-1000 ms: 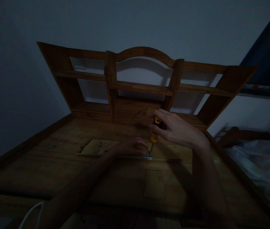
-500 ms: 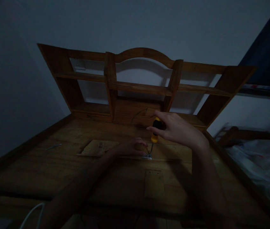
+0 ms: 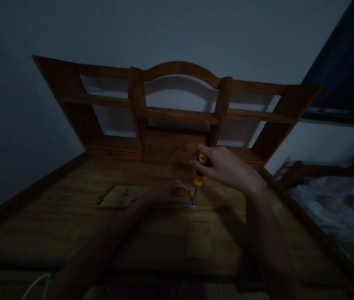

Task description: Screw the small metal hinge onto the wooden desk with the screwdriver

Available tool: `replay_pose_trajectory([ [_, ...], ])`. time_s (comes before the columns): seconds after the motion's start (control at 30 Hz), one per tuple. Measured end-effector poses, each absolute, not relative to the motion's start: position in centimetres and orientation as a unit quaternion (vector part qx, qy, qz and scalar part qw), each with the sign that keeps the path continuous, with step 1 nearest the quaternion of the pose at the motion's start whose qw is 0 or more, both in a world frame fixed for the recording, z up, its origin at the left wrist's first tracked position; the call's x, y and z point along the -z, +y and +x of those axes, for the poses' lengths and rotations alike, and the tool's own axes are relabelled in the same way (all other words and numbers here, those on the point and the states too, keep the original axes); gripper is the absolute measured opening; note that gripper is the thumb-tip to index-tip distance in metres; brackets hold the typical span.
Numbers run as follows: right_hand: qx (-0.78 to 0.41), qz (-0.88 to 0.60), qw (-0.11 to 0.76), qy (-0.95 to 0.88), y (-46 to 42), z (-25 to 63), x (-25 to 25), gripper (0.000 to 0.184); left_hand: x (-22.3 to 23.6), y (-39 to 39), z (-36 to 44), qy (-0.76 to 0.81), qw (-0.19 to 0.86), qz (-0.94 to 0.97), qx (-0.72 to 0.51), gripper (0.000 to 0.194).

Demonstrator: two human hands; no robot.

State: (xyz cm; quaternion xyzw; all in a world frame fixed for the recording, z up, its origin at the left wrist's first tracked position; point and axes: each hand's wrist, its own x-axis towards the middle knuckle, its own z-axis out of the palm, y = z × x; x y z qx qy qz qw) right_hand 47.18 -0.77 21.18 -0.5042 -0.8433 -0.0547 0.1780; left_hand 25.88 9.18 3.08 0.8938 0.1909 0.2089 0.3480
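Note:
The room is dim. My right hand (image 3: pixel 227 168) is closed round the yellow and black handle of a screwdriver (image 3: pixel 199 175), which stands nearly upright. Its tip meets a small metal bracket (image 3: pixel 188 204) at the front edge of a long wooden board (image 3: pixel 123 195). My left hand (image 3: pixel 167 193) lies on that board just left of the bracket, fingers curled and pressing near the screwdriver's tip. Whether it pinches a screw is too dark to tell.
The board lies on a large wooden desk top (image 3: pixel 70 225) with a raised shelf unit (image 3: pixel 177 112) at the back. A small square wood piece (image 3: pixel 199 239) lies in front of the bracket. A thin metal rod (image 3: pixel 59 197) lies far left. A bed with pale bedding (image 3: pixel 336 212) is at right.
The camera has shifted a little, so everything sits slightly further left. Both hands stay at the bracket; the right hand's grip on the handle has turned slightly.

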Motion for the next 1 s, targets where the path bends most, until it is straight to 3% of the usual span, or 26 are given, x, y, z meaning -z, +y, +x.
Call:
replay_pose_trajectory([
  [0.4, 0.026, -0.46, 0.198, -0.865, -0.63, 47.22, -21.29, 0.023, -2.95, 9.29, 25.83, 0.186, 0.362, 0.89, -0.206, 0.043],
  [0.6, 0.06, -0.504, 0.179, -0.843, -0.43, 47.29, -21.12, 0.035, -3.31, 9.03, 25.87, 0.193, 0.347, 0.895, -0.202, 0.042],
  [0.87, 0.036, -0.477, 0.203, -0.854, -0.26, 47.03, -20.81, 0.022, -2.84, 9.29, 25.95, 0.191, 0.345, 0.894, -0.213, 0.042],
  [1.0, 0.067, -0.496, 0.187, -0.845, -0.37, 47.11, -20.78, 0.034, -3.06, 8.94, 26.13, 0.188, 0.34, 0.894, -0.223, 0.043],
])
